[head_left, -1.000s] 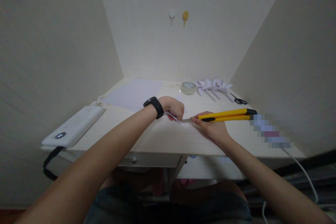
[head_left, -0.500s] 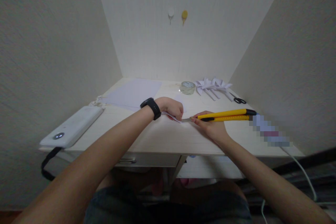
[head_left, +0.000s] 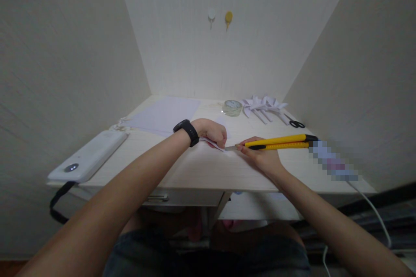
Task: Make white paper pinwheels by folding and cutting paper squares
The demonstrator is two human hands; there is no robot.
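Observation:
My left hand [head_left: 212,131], with a black watch on its wrist, is curled in a fist around a small folded piece of white paper [head_left: 217,144] just above the pale wooden desk [head_left: 201,166]. My right hand [head_left: 262,159] grips a yellow utility knife [head_left: 278,141] held level, its short metal blade pointing left and touching the paper's edge. The two hands are close together near the middle of the desk.
White paper sheets [head_left: 164,114] lie at the back left. A tape roll [head_left: 232,107], several folded paper pinwheels [head_left: 264,106] and black scissors [head_left: 296,124] sit at the back right. A white device [head_left: 87,156] with a strap lies at the left edge. Walls close in on three sides.
Both hands hold nearly the same pose; the view has shifted very slightly, and the knife blade stays at the paper's edge.

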